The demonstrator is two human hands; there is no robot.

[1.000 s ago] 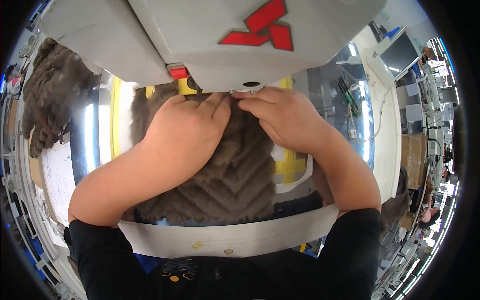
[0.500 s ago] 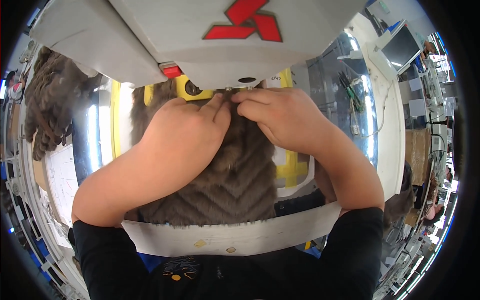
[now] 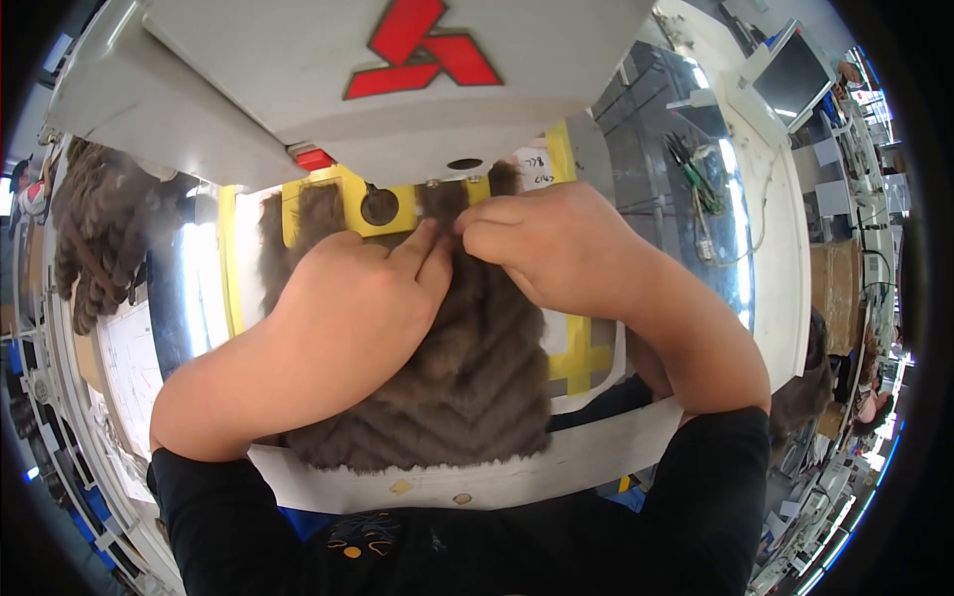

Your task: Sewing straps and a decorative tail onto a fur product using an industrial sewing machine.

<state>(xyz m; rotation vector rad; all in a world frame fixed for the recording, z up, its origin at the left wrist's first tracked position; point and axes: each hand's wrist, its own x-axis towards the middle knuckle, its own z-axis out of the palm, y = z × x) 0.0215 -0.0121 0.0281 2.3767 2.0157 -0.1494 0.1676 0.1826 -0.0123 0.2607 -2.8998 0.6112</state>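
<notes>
A brown fur piece (image 3: 457,387) with V-shaped ridges lies in front of me, its near edge over a white board. My left hand (image 3: 368,303) presses closed fingertips on the fur near its far end. Opposite it, my right hand (image 3: 552,243) has curled fingers pinching the fur, the two sets of fingertips almost meeting. What lies between the fingertips is too small to make out. Just beyond them is a yellow plate (image 3: 328,223) with a round hole and slots, fur showing through. A large white machine head (image 3: 248,89) with a red emblem overhangs the plate.
More brown fur strips (image 3: 99,228) hang at the far left. Green-handled tools (image 3: 693,179) lie on the glassy surface to the right, before a monitor (image 3: 792,74). A cardboard box (image 3: 835,298) stands at the right edge. The white board (image 3: 397,485) runs along my front.
My hands and the fur have shifted slightly toward me, away from the machine head. More of the yellow plate and the fur beyond my fingertips shows. The view has shifted a little too.
</notes>
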